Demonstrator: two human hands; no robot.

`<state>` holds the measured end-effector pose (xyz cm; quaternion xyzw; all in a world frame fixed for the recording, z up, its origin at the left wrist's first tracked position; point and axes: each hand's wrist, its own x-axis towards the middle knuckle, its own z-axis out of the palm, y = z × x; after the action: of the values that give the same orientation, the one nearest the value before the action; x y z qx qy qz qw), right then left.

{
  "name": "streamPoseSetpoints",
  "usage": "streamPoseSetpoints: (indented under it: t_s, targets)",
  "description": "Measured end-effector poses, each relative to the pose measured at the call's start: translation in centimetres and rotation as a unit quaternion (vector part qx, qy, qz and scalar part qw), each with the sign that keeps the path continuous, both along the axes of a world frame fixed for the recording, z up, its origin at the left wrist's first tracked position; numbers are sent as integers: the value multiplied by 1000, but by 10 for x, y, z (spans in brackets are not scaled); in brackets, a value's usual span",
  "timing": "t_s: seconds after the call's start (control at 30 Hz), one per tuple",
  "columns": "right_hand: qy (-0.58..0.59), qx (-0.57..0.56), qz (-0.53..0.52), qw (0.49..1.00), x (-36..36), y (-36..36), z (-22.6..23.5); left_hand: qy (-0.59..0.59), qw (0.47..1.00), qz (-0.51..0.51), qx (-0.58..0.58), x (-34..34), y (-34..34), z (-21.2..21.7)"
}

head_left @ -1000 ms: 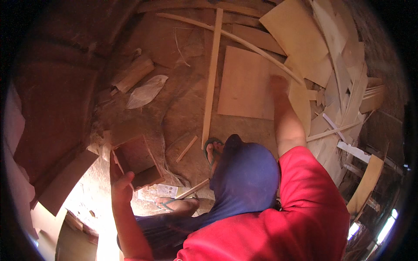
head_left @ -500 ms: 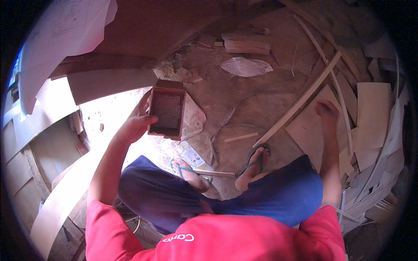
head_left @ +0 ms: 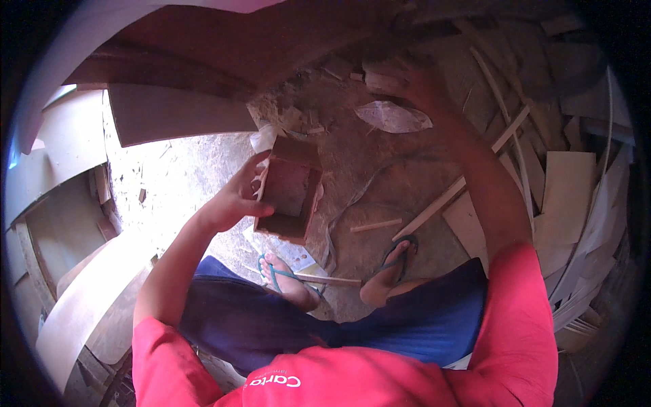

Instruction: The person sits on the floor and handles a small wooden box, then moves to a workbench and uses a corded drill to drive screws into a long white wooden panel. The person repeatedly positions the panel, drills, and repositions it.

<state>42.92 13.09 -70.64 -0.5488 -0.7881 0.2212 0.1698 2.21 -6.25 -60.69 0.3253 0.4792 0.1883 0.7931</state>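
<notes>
My left hand (head_left: 239, 202) is closed on the left side of a small brown open-topped box (head_left: 296, 152), its thumb over the near left edge. The box is tilted, so its inside shows, and it hangs over the ground in front of my left foot. Far ahead, my right hand (head_left: 419, 87) reaches down at the right end of a pale block-like piece (head_left: 383, 78). Shadow hides its fingers, so whether they grip the piece cannot be made out. Just nearer than that hand lies a whitish, leaf-shaped crumpled piece (head_left: 393, 117).
A large dark brown curved panel (head_left: 183, 51) overhangs the far left. Long wood strips (head_left: 434, 203) and pale flat sheets (head_left: 568, 193) lie on the right. A short stick (head_left: 376, 225) rests between my sandalled feet (head_left: 290, 279). Bright sheets (head_left: 74, 146) stand at left.
My right hand has swung from the right side forward to the far pale piece. My left hand has brought the box slightly right and nearer, turning it a little.
</notes>
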Motion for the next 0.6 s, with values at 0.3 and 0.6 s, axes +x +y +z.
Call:
streamPoseSetpoints:
  t_s: [0.3,0.6]
  targets:
    - [-285,-49,45,956,17,-6,-47,60,989,124,-54,10,-12,105]
    - [-133,31,-47,990,67,-6,-14,25,975,213,-54,34,-25,124]
